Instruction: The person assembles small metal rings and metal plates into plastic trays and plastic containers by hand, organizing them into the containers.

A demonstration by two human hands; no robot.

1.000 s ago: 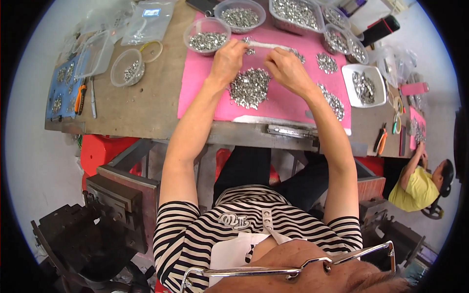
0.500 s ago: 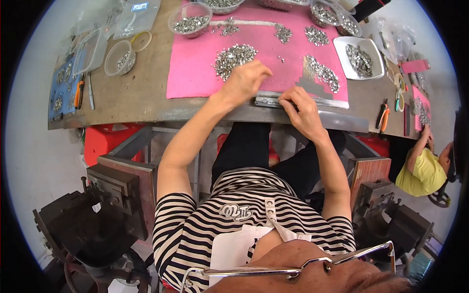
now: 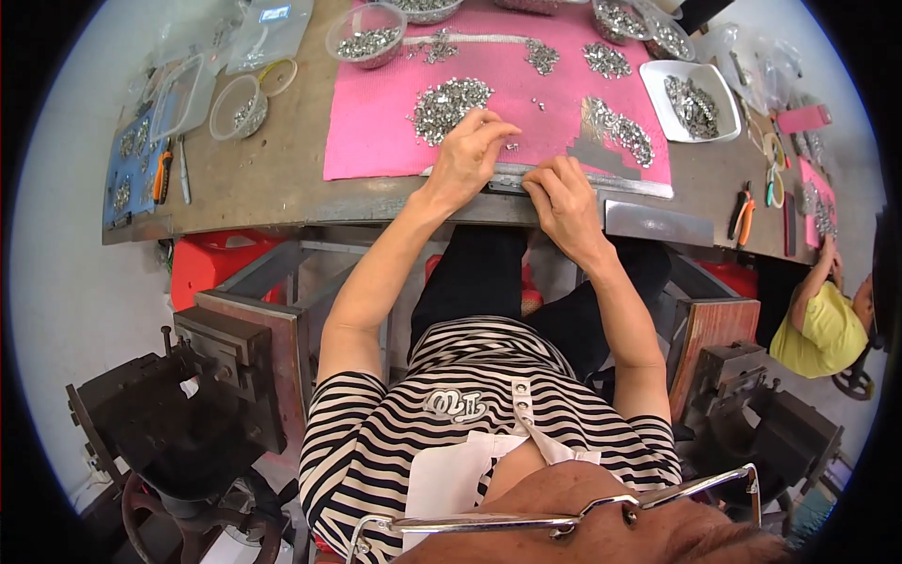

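Note:
My left hand [image 3: 470, 155] hovers at the near side of a heap of small shiny metal pieces [image 3: 446, 111] on the pink mat [image 3: 366, 146]. Its thumb and fingers are pinched together; anything between them is too small to make out. My right hand [image 3: 567, 205] is closed at the table's front edge, fingertips against a narrow dark metal bar [image 3: 505, 187] on a long silvery strip [image 3: 631, 185]. What those fingertips hold is hidden. Smaller groups of metal pieces [image 3: 620, 133] lie on the mat beyond my right hand.
Clear tubs of metal parts [image 3: 369, 42] stand along the mat's far side, with a white dish [image 3: 693, 101] at its right. Pliers [image 3: 741, 216] lie farther right, near a flat metal plate [image 3: 658, 224]. Another person in a yellow top [image 3: 816, 329] works at far right.
My left hand has shifted slightly and its fingers sit closer to the bar. My right hand has moved a little left along the bar, covering more of it.

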